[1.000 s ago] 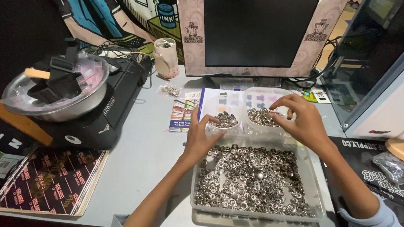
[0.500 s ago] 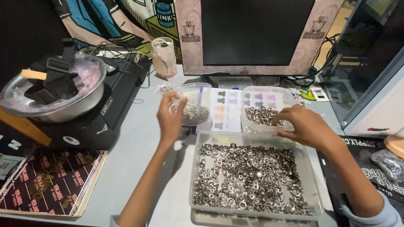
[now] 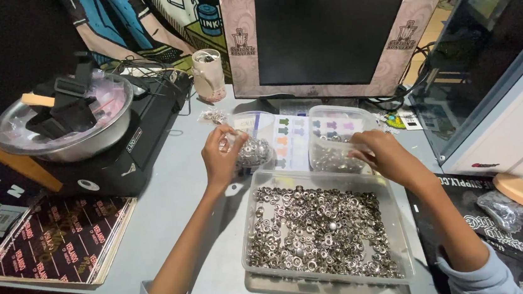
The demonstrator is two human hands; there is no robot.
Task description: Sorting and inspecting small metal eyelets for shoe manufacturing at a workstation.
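Both hands grip small clear tubs of shiny metal rings. Nearest the person sits a big clear tray (image 3: 402, 242) full of the same rings. Just past its far left corner, the left hand (image 3: 223, 158) has fingers curled around the left tub (image 3: 254, 149). Just past its far right corner, the right hand (image 3: 383, 155) seems to pinch the right tub (image 3: 331, 150) at its rim. Farther back stands a dark monitor (image 3: 327, 31).

Even overhead light; sharp centre; dark left edge; wide-angle bending at borders.
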